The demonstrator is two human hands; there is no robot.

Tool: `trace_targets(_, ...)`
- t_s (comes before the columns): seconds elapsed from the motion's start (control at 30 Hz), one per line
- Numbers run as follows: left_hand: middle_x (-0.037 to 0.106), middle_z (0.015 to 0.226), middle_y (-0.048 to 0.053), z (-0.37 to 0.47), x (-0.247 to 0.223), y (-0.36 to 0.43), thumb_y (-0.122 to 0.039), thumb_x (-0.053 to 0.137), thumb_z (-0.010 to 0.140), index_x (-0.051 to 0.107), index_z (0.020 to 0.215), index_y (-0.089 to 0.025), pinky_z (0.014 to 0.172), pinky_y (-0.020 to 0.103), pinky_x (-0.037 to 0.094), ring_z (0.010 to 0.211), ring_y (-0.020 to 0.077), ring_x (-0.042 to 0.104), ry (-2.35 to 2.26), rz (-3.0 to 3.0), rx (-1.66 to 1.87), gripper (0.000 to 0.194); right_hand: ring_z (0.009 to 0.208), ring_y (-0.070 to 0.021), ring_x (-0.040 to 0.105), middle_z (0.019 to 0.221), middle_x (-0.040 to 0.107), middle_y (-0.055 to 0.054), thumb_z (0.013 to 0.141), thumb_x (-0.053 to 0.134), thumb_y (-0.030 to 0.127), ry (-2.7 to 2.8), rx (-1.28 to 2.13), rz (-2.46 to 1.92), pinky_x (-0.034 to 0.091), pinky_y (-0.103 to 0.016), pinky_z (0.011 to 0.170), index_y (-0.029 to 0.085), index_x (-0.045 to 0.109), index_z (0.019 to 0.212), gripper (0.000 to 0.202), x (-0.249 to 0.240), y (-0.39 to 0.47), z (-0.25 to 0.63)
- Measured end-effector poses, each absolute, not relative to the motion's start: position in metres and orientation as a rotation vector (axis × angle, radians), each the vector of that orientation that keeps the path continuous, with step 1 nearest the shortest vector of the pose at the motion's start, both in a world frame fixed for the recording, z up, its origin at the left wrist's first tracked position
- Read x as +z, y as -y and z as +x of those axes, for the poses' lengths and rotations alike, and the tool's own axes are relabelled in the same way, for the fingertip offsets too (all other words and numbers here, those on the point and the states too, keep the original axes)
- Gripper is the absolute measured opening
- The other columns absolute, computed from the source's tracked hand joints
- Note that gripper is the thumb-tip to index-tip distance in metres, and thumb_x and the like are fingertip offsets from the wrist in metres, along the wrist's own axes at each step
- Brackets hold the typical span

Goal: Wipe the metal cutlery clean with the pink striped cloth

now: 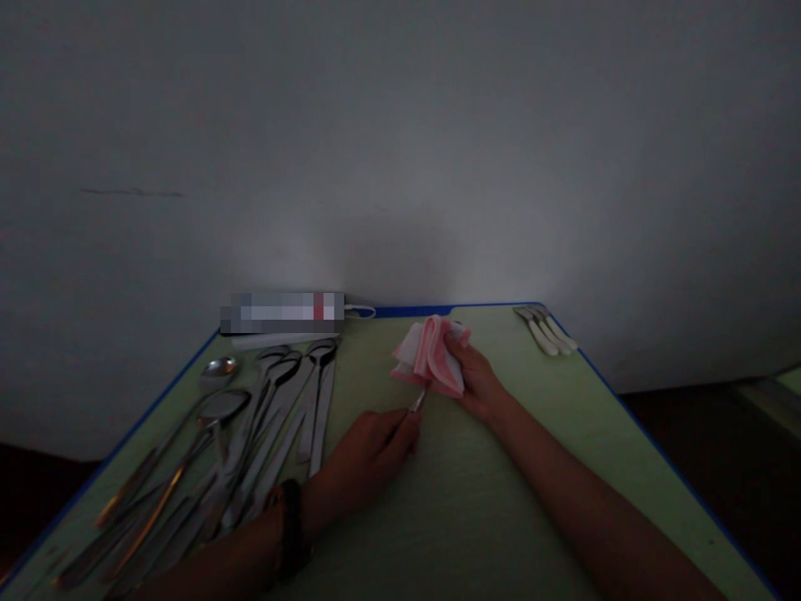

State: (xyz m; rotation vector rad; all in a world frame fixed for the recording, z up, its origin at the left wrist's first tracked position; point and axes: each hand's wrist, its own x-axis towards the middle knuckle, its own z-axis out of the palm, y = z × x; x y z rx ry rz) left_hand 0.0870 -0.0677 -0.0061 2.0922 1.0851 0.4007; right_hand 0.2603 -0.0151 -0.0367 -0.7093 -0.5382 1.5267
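My left hand (pixel 381 451), with a dark band at the wrist, is closed around the handle of a metal piece of cutlery (pixel 418 402). Its far end disappears into a folded pink and white cloth (pixel 431 355), so I cannot tell whether it is a spoon, fork or knife. My right hand (pixel 476 376) grips that cloth from the right side, its fingers partly hidden behind the folds. Both hands are over the middle of the pale green table (pixel 476 509).
Several long spoons (pixel 284 367) and other metal cutlery lie heaped at the left. At the far right corner lie a few forks (pixel 543 330) with pale handles. A blurred-out box (pixel 281 314) with a white cable stands against the grey wall (pixel 400 150).
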Motion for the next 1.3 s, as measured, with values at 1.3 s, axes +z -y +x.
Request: trace_targets(1.3,0.042,0.055,-0.004,0.084,-0.0113,0.0653,-0.043,0.028,0.089,0.045,0.063,-0.016,0.047,0.021,0.029,0.05,0.0098,0.04,-1.016,2.115,0.352,0.041,0.056,-0.0116,0.058,0.066,0.066,0.0,0.062,0.069,0.025,0.624,1.475,-0.862,0.046,-0.024,0.059,0.015,0.064,0.079,0.021,-0.0307,0.0195,0.2568)
